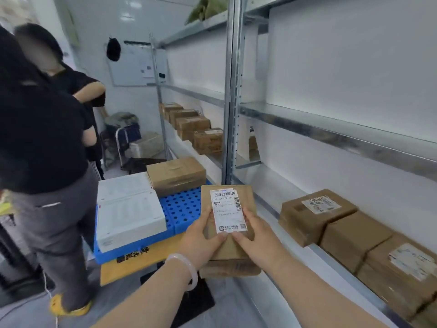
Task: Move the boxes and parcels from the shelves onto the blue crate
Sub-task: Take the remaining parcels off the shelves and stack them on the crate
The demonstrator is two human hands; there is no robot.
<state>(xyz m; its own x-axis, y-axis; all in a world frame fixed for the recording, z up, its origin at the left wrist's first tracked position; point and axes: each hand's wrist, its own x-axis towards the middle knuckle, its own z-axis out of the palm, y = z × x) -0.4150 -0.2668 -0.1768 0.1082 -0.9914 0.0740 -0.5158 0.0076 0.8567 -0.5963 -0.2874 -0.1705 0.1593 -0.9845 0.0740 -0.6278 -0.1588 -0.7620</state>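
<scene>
Grey metal shelves [331, 129] line the right side of a narrow white room, from 12 o'clock round to 4 o'clock. The blue crate [182, 209] sits low at about 10 o'clock of the hands, on a sheet of yellow cardboard [142, 259]. Both hands are grasping a labelled brown parcel [228, 209], held in the air between shelf and crate. The left hand [203, 240] wraps its left edge and the right hand [257, 242] its right edge, with both thumbs pressed on top at the label's lower end. A second brown box [229, 268] appears to ride beneath it in the same grip, though how the fingers support it is hidden.

On the crate a white box [130, 209] fills the 9 o'clock side and a brown box [176, 174] the 12 o'clock end. Bare perforated top shows between them and the parcel, and that gap looks like the place to aim for. The stack should travel level, thumbs clamping down so the top parcel does not slide. It should go down flat, snug to the white box, without overhanging the crate's near edge. A person in dark clothes [47, 138] stands close at 9 o'clock, so the swing is best kept short and low. More brown boxes [314, 214] wait on the lower shelf at 3 o'clock.
</scene>
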